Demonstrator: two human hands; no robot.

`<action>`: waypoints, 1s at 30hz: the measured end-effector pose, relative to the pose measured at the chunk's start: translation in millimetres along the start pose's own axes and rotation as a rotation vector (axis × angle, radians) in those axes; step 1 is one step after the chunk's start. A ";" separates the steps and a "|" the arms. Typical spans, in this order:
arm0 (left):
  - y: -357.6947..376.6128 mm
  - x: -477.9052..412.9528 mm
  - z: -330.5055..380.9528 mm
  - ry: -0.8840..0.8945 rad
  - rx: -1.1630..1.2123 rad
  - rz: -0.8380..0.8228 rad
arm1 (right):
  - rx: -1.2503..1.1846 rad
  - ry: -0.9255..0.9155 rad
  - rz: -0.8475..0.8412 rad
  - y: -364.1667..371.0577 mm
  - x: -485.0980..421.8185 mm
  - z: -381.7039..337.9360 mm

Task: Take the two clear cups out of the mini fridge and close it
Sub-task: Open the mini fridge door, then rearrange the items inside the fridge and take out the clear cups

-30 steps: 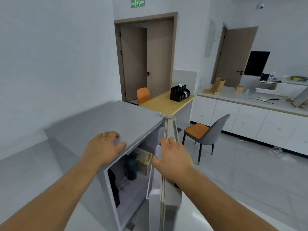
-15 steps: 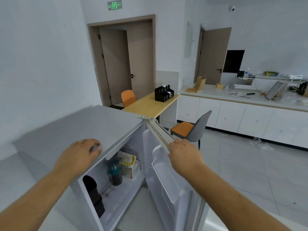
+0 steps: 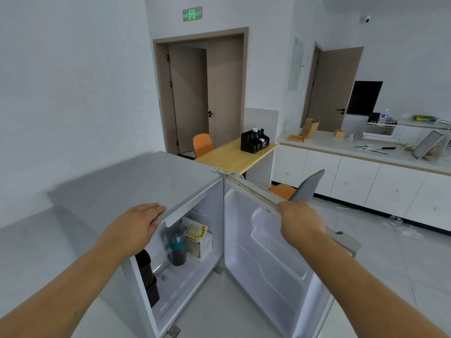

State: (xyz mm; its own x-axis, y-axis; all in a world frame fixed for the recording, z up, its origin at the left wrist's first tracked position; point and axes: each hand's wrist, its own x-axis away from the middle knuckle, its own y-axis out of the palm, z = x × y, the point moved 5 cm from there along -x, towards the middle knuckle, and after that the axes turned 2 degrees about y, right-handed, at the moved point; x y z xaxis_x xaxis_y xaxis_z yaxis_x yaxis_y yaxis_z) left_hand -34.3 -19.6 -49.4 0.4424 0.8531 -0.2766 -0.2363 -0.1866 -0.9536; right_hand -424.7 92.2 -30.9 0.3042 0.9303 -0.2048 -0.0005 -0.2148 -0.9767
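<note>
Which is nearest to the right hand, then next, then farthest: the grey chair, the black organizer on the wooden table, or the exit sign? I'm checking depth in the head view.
1. Grey chair: just behind the right hand, past the fridge door it holds.
2. Black organizer: farther back, on the wooden table.
3. Exit sign: farthest, high on the back wall above the doorway.

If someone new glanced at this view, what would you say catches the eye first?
The open mini fridge low in the middle, its door swung wide to the right. The left hand rests flat on the fridge's top front edge, and the right hand grips the door's upper edge. Inside sit a teal-lidded dark bottle and a white bag with a yellow label.
</note>
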 end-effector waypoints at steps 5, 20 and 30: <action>6.5 11.1 11.0 -0.028 -0.128 0.009 | -0.054 -0.001 -0.093 11.6 -13.9 34.5; 84.7 79.4 114.9 -0.062 0.120 -0.024 | -0.316 -0.506 0.173 53.1 42.3 -52.1; 206.5 50.5 77.9 -0.256 0.339 -0.162 | -0.289 -0.354 -0.291 191.1 21.3 -120.2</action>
State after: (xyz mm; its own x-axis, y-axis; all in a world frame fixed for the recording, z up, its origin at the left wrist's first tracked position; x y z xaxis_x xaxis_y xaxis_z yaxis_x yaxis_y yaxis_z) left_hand -128.2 23.0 -251.1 0.2789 0.9591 -0.0475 -0.4705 0.0933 -0.8775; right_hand -303.9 35.3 -214.1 -0.0870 0.9961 0.0129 0.3132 0.0396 -0.9489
